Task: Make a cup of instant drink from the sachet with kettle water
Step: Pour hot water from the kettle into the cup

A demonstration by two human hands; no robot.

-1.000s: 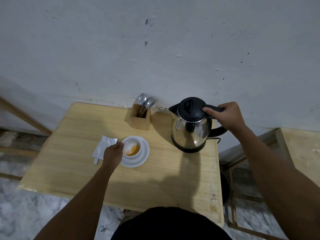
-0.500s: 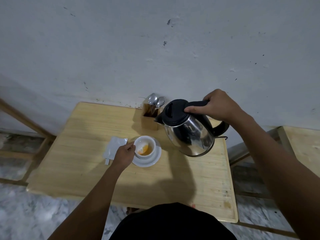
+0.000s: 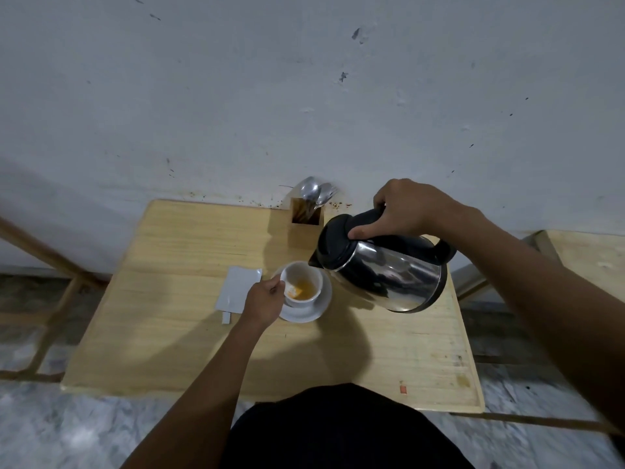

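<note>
Your right hand [image 3: 411, 211] grips the tilted steel kettle [image 3: 382, 265] by its black handle, spout at the white cup [image 3: 302, 284]; your left hand [image 3: 265, 301] holds the cup. Orange powder is in; the torn sachet [image 3: 236, 288] lies on the worktop [image 3: 189, 333]. Pouring and stirring remain.

One wooden bench [image 3: 189, 340] carries everything counted here. On it stand one steel kettle [image 3: 389, 269] with a black lid, one white cup [image 3: 302, 282], one white saucer [image 3: 318, 308] under the cup, one opened sachet [image 3: 236, 288] with one torn-off strip [image 3: 226, 316] beside it, and one wooden cutlery holder [image 3: 306, 222]. The holder contains at least two spoons [image 3: 309, 191] and what looks like one fork [image 3: 330, 192]; the exact number of pieces is hard to tell. Two hands appear: one left hand [image 3: 265, 301] and one right hand [image 3: 411, 208].
</note>
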